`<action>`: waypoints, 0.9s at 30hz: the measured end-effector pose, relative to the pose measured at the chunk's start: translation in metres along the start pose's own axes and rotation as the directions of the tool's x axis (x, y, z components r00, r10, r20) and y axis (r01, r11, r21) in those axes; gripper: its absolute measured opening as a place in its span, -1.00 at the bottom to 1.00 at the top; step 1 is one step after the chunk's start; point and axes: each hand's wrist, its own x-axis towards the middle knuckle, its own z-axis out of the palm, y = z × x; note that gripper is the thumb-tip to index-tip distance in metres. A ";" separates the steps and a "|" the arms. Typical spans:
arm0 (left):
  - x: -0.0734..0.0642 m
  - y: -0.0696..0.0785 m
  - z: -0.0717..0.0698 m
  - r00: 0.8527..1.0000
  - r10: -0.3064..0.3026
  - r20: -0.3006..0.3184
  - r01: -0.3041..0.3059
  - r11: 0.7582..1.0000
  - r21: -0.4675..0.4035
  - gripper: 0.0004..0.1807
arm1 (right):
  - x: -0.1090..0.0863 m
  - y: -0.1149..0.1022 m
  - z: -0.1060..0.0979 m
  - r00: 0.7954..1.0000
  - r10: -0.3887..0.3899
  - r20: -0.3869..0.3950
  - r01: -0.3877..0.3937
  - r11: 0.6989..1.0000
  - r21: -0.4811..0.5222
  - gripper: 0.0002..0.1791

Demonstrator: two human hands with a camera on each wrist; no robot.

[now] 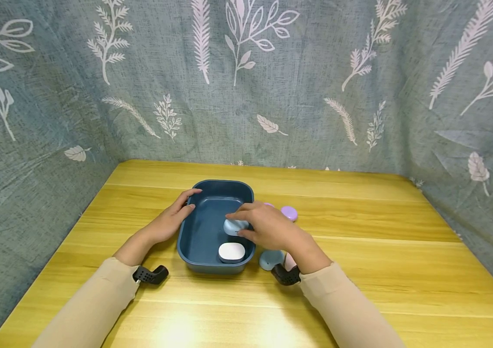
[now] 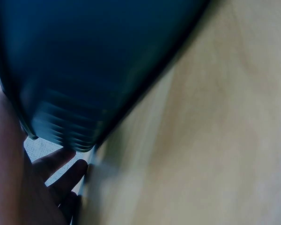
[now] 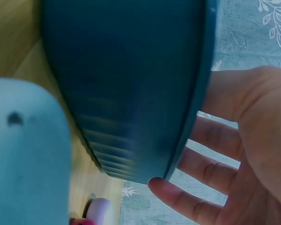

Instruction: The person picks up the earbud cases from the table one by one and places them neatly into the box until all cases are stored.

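A dark blue rectangular bin [image 1: 204, 267] with rounded corners stands on the table. My left hand [image 1: 169, 220] rests against its left side, fingertips at the rim; in the left wrist view, loosely bent fingers [image 2: 68, 180] lie by the ribbed outer wall. Reaching over the right rim, my right hand [image 1: 268, 226] pinches a light blue oval case [image 1: 232, 227] between thumb and fingers inside the bin. A second oval case with a white top [image 1: 231, 252] lies near the bin's front right corner. In the right wrist view the bin wall hides the pinched case.
Right of the bin lie a light blue rounded piece [image 1: 270, 260] and a pale pink piece [image 1: 290, 262], partly behind the right wrist. A purple round piece [image 1: 289, 213] lies farther back, another mostly hidden by the hand. A patterned curtain [image 1: 294, 111] surrounds the wooden table [image 1: 381, 270].
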 end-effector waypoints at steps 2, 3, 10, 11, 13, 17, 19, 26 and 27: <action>0.000 0.000 0.000 1.000 -0.004 0.000 0.004 1.000 0.000 -0.43 | 0.001 0.000 0.002 1.000 -0.001 0.004 0.002 1.000 -0.024 -0.50; 0.000 0.000 0.000 1.000 -0.005 0.001 0.005 1.000 0.000 -0.43 | 0.001 0.000 0.003 1.000 0.001 0.008 -0.001 0.999 -0.035 -0.50; 0.001 -0.001 0.001 1.000 -0.001 0.001 0.001 1.000 -0.003 -0.43 | 0.002 0.000 0.007 0.999 0.017 0.029 -0.015 0.998 -0.056 -0.51; 0.001 -0.001 0.001 1.000 -0.002 0.000 0.002 1.000 -0.001 -0.43 | 0.002 0.000 0.008 0.999 0.018 0.029 -0.016 0.998 -0.057 -0.51; 0.004 -0.006 0.001 1.000 -0.006 -0.001 0.006 1.000 -0.007 -0.44 | 0.002 0.000 0.008 0.999 0.022 0.029 -0.020 0.998 -0.063 -0.51; 0.012 -0.023 0.002 1.000 -0.010 -0.011 0.010 1.000 -0.012 -0.46 | 0.001 -0.001 0.009 0.999 0.031 0.026 -0.029 0.997 -0.068 -0.52; 0.015 -0.031 0.003 1.000 -0.008 -0.020 0.007 1.000 -0.009 -0.48 | 0.001 -0.002 0.009 0.999 0.036 0.028 -0.034 0.997 -0.067 -0.52; 0.016 -0.038 0.004 0.999 0.014 -0.036 -0.014 1.000 0.005 -0.51 | 0.002 -0.003 0.010 0.996 0.063 0.062 -0.060 0.997 -0.048 -0.52; 0.016 -0.038 0.004 0.999 0.016 -0.036 -0.016 1.000 0.007 -0.51 | 0.002 -0.003 0.010 0.995 0.069 0.069 -0.066 0.997 -0.045 -0.52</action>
